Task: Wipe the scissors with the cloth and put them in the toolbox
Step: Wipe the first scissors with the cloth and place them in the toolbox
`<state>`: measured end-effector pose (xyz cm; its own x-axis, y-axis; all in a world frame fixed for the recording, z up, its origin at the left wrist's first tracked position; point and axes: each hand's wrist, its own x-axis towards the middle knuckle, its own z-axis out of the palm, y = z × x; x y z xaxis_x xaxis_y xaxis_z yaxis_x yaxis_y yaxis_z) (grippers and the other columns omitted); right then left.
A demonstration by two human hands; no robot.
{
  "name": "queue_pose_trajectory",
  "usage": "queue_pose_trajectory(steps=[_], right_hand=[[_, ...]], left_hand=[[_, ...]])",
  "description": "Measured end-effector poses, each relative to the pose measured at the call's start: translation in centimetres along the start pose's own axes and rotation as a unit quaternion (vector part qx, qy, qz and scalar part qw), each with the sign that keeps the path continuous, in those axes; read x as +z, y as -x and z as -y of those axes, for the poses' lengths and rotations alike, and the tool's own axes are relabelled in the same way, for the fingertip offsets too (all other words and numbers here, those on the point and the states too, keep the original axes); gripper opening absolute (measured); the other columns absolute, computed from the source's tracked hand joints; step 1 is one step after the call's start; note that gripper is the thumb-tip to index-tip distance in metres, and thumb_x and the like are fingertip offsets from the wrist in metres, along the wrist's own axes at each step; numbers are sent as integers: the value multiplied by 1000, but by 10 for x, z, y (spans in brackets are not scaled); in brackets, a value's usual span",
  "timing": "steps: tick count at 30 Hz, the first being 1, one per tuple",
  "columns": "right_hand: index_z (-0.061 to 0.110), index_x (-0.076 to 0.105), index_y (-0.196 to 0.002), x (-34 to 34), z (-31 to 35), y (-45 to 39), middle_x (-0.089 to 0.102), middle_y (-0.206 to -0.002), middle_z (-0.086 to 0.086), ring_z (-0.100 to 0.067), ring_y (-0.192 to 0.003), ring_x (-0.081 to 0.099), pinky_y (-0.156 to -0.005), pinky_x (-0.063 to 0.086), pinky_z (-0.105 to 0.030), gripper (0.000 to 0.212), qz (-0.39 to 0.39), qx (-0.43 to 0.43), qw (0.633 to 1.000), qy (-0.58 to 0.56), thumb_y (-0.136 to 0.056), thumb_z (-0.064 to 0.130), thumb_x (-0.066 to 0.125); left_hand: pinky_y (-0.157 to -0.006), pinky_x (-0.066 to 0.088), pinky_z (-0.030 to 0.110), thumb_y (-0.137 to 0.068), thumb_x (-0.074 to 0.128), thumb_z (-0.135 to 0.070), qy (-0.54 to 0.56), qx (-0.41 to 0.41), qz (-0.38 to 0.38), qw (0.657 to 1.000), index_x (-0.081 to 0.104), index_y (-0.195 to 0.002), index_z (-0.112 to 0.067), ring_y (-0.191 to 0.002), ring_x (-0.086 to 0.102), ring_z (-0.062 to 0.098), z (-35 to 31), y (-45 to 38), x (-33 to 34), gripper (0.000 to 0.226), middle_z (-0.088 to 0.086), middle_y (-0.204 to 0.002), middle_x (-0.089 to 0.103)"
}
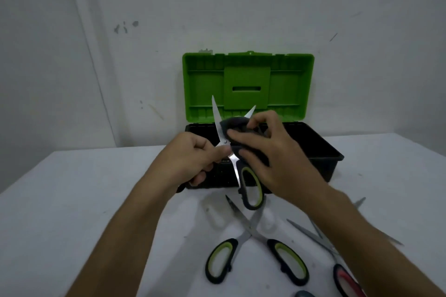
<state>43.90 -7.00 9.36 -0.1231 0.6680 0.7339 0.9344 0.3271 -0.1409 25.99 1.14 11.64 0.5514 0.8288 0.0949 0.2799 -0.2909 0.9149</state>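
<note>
I hold an opened pair of black-and-green scissors (251, 185) in the air, just in front of the toolbox (321, 149). My left hand (193, 157) grips one handle near the pivot. My right hand (272, 149) pinches a dark grey cloth (235, 124) around the right blade. The left blade points up, bare. The toolbox has a black base and a green lid (248, 84) that stands open against the wall.
On the white table (84, 212) near me lie a second open pair of green-handled scissors (251, 248) and a red-handled pair (345, 277), partly under my right forearm. A grey wall rises right behind the toolbox.
</note>
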Motion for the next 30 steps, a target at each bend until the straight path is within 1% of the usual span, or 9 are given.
queue_pose_trajectory(steps=[2,5,8,11,14,17,20,25,30], right_hand=[[21,63,-132,4,-4,2,39,-126,-9,-15,-107,50,-95,47,-19,39,-5,-1,1000,29,-93,16,65],[22,64,-130,-8,-9,-3,38,-130,-14,-28,-104,57,-91,56,-36,39,-56,41,995,71,-92,12,65],[22,65,-129,-22,-6,-4,37,-130,-12,-17,-102,51,-87,56,-28,36,-86,28,993,70,-94,16,61],[27,65,-129,-15,5,-2,30,-132,-4,-4,-96,40,-91,50,-19,35,-32,-21,998,47,-94,25,58],[36,57,-136,-1,5,1,25,-134,1,-2,-95,35,-92,46,-19,41,-2,4,1000,21,-97,27,58],[39,49,-142,1,-9,2,24,-129,3,-6,-100,40,-96,49,-24,46,-14,62,998,22,-99,24,55],[33,52,-141,-8,-15,1,29,-119,2,-10,-88,46,-82,57,-28,43,-54,77,995,39,-99,24,53],[36,51,-141,-4,0,1,39,-107,5,-3,-84,46,-74,47,-10,48,-5,8,1000,-18,-95,28,60],[32,52,-140,1,-19,0,37,-99,4,-3,-78,39,-65,37,-9,46,-49,87,994,36,-95,28,60]], left_hand=[[-44,30,25,-83,73,-36,7,3,14,1000,52,-58,-10,-35,35,14,-2,3,-4,42,-2,-44,39],[-44,31,25,-81,74,-37,4,6,17,1000,52,-57,-10,-34,35,14,-5,5,-4,43,-2,-44,40],[-45,34,25,-79,76,-42,-29,27,-16,999,56,-62,-7,-33,39,16,-9,5,0,44,3,-46,46],[-44,36,23,-79,74,-47,-62,57,-52,995,57,-61,-9,-33,43,16,-6,3,-3,45,5,-46,50],[-42,35,21,-80,73,-45,-68,58,-49,995,54,-59,-11,-32,43,14,-4,4,-11,44,-1,-43,49],[-50,37,28,-81,73,-44,-76,44,-21,996,57,-60,-12,-33,43,14,-1,3,-13,41,-5,-41,50],[-53,35,31,-82,72,-42,-74,32,-1,997,58,-61,-13,-35,43,16,-1,1,-8,38,-5,-44,50],[-51,35,32,-82,73,-42,-48,35,-5,998,61,-63,-12,-36,43,18,-2,0,-4,37,1,-47,50],[-39,34,17,-85,70,-38,-95,54,-13,994,62,-65,-9,-33,43,13,-4,4,-5,36,0,-44,51]])
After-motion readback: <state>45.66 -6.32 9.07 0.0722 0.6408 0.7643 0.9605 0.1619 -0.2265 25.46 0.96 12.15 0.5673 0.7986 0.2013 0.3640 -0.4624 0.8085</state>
